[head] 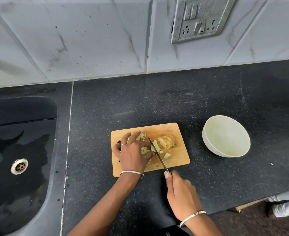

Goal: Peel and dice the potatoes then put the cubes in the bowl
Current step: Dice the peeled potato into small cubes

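Op 1: Where's the potato (166, 142)?
Op 2: I see it on the cutting board (178, 160), just right of the knife (158, 155) blade. Left hand (133, 153) is spread over the cubes (144, 149); right hand (181, 193) grips the handle.

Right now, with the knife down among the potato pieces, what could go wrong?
The left hand lies over the potato cubes with its thumb right beside the knife blade, so a slip could nick it. Loose cubes sit near the cutting board edge and might get pushed onto the counter. The bowl stands apart from the board, so cubes could drop in transfer.
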### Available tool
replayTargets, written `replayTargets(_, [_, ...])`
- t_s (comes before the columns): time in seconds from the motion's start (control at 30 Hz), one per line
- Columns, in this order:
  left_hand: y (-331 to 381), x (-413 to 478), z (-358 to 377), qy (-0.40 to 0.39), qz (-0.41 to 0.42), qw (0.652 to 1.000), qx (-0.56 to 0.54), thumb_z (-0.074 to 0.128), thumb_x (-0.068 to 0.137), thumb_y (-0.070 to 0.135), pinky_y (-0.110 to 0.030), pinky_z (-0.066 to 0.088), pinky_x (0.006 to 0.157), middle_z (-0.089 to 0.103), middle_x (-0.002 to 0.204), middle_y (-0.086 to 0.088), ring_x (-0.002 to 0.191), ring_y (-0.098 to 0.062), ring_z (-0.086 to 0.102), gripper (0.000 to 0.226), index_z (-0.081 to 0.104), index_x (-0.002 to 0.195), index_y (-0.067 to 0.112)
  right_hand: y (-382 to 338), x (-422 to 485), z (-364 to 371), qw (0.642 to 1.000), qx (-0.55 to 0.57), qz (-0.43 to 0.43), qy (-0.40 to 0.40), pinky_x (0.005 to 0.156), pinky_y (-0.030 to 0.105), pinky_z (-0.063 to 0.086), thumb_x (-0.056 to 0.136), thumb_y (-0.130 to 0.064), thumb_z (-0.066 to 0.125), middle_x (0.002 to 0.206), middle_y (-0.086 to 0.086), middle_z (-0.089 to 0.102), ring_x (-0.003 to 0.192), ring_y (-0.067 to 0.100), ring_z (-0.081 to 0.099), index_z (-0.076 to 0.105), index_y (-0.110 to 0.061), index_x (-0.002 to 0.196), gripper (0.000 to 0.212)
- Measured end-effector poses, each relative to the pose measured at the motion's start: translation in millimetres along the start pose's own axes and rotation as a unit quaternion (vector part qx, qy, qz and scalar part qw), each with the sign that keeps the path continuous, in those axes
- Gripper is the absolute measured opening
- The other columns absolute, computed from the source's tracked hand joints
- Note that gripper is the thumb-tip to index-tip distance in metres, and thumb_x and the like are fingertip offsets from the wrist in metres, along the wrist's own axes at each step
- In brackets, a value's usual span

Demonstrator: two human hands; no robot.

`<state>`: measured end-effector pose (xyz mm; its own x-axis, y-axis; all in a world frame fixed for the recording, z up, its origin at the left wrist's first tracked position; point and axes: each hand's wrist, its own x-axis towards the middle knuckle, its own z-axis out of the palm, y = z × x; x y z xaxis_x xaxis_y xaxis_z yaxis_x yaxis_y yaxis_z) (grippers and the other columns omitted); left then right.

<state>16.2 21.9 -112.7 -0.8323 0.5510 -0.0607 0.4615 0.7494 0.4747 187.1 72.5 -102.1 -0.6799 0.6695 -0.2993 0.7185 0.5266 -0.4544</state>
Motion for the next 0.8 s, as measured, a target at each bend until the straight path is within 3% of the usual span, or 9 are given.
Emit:
replayTargets(0.2, [0.1, 3.5, -0.7, -0.009, 0.002, 1.000, -0.015, 0.082, 0.064, 0.051, -0.043, 0.013, 0.102, 0.046, 0.143, 0.020, 0.138, -0.012, 0.025, 0.024, 0.074, 0.086, 0.044, -7.9, 1.8, 4.3, 0.999, -0.032, 0.018, -0.010, 0.061, 0.038, 0.036, 0.102, -0.049, 0.016, 0.085, 0.003, 0.063, 0.088, 0.033, 0.065, 0.043, -0.023, 0.094, 0.038])
replayTargets(0.43, [3.9, 3.1, -5.5, -0.028, -0.023, 0.999, -0.005, 0.080, 0.067, 0.049, -0.043, 0.011, 0.104, 0.040, 0.147, 0.021, 0.141, -0.012, 0.019, 0.023, 0.074, 0.088, 0.044, -18.5, 6.6, 9.9, 0.990, -0.135, 0.036, -0.018, 0.067, 0.039, 0.044, 0.103, -0.048, 0.016, 0.101, 0.006, 0.068, 0.099, 0.034, 0.067, 0.046, -0.020, 0.110, 0.042])
replayTargets(0.57, [4.0, 3.3, -5.6, -0.032, -0.021, 0.999, -0.011, 0.081, 0.066, 0.050, -0.045, 0.012, 0.105, 0.038, 0.150, 0.018, 0.142, -0.013, 0.019, 0.024, 0.072, 0.088, 0.045, -5.9, 13.9, 4.4, 0.998, -0.031, 0.025, -0.039, 0.068, 0.042, 0.044, 0.103, -0.049, 0.020, 0.086, 0.004, 0.065, 0.090, 0.034, 0.065, 0.050, -0.022, 0.093, 0.042])
replayTargets(0.67, [6.7, 3.2, -5.4, -0.024, -0.020, 0.999, -0.005, 0.080, 0.068, 0.047, -0.046, 0.013, 0.106, 0.038, 0.150, 0.015, 0.142, -0.015, 0.020, 0.023, 0.071, 0.089, 0.043, 5.2, 15.6, -7.3, 0.997, 0.050, 0.001, -0.053, 0.073, 0.040, 0.045, 0.102, -0.049, 0.023, 0.072, -0.003, 0.061, 0.078, 0.022, 0.062, 0.052, -0.024, 0.077, 0.045])
replayTargets(0.8, [5.2, 4.9, -6.3, -0.005, -0.010, 1.000, 0.001, 0.075, 0.071, 0.042, -0.044, 0.014, 0.106, 0.040, 0.149, 0.013, 0.142, -0.016, 0.021, 0.021, 0.070, 0.092, 0.042, 12.6, 5.1, -18.7, 0.998, 0.054, -0.019, -0.021, 0.073, 0.039, 0.045, 0.097, -0.054, 0.019, 0.067, -0.006, 0.058, 0.073, 0.016, 0.059, 0.052, -0.024, 0.079, 0.048])
